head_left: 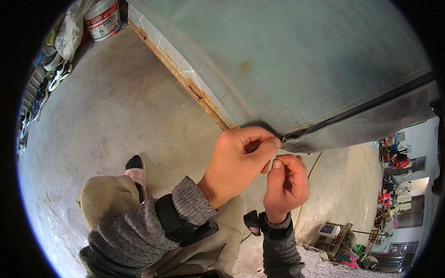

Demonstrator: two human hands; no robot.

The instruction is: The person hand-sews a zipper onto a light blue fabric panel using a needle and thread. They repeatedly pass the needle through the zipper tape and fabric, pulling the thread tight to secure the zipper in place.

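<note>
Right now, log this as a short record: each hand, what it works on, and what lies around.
left hand: pinching the corner of the grey sheet at the panel edge
right hand: fingers closed just below that corner, contact unclear
panel: large pale green surface, rusty lower rim
floor: bare concrete
around: white bucket, shoes far left

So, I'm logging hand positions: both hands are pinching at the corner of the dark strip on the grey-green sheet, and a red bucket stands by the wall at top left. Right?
Nearly. In the head view both hands, left hand and right hand, do pinch at the dark strip of the grey-green sheet, but the bucket is white with a red band, not red.
</note>
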